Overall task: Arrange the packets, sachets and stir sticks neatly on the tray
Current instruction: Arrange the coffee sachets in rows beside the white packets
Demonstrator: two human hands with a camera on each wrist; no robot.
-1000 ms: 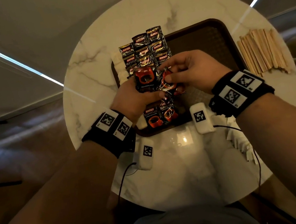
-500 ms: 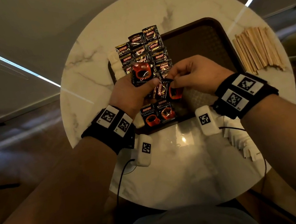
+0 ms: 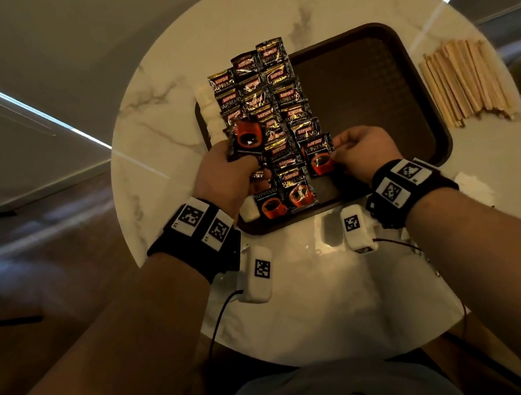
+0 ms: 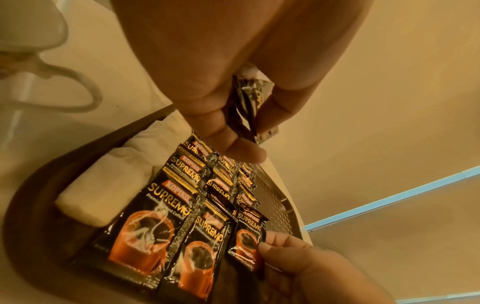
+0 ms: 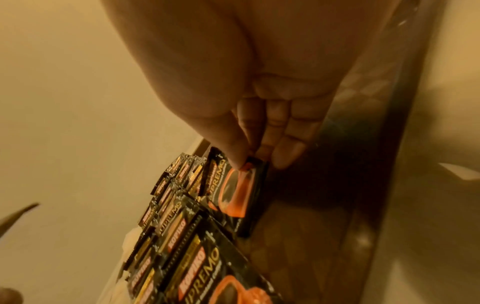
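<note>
Head view — right hand [image 3: 360,152] pinches coffee packet [image 3: 319,156] to extend tray [image 3: 420,99] rows; left hand [image 3: 228,175] grips spare packets [image 3: 245,138] as feed stock.

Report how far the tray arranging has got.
Done: overlapping rows of coffee packets and white sachets along the tray's left side. In hand: right hand lays one packet at the third row's near end; left hand holds spare packets. Left: stir sticks, off the tray on the table.

- Black coffee packets [image 3: 274,117] overlap in three rows on the brown tray's [image 3: 371,86] left half.
- White sachets [image 3: 207,110] line its left rim.
- Wooden stir sticks [image 3: 463,80] lie right of it.
</note>
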